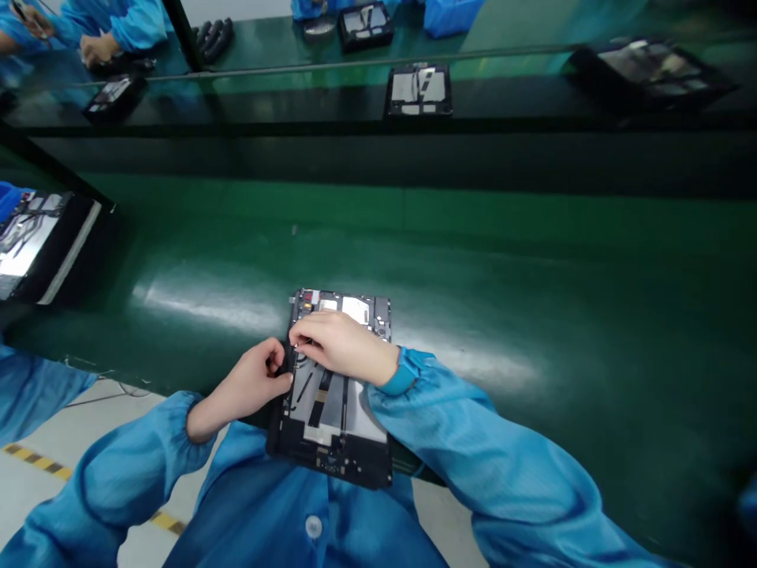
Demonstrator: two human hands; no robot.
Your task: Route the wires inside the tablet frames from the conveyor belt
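An opened tablet-like device (324, 402) lies at the near edge of the green workbench, its inner side facing up. It shows silver plates, dark flat cables and a black frame. My right hand (340, 341) reaches across its upper part, thumb and fingertips pinched together near the left edge. Whatever is between those fingertips is too small to make out. At the left side of the device is my left hand (254, 380), its fingers curled and the thumb apart from them. The left thumb tip touches or nearly touches the device's edge. My right hand hides part of the circuit area.
A stack of similar devices (44, 244) stands at the left. Along the raised conveyor at the back lie another opened device (419, 88), a blurred one (650, 75) and a tilted one (115, 96). A co-worker's hands (98, 49) are at the far left.
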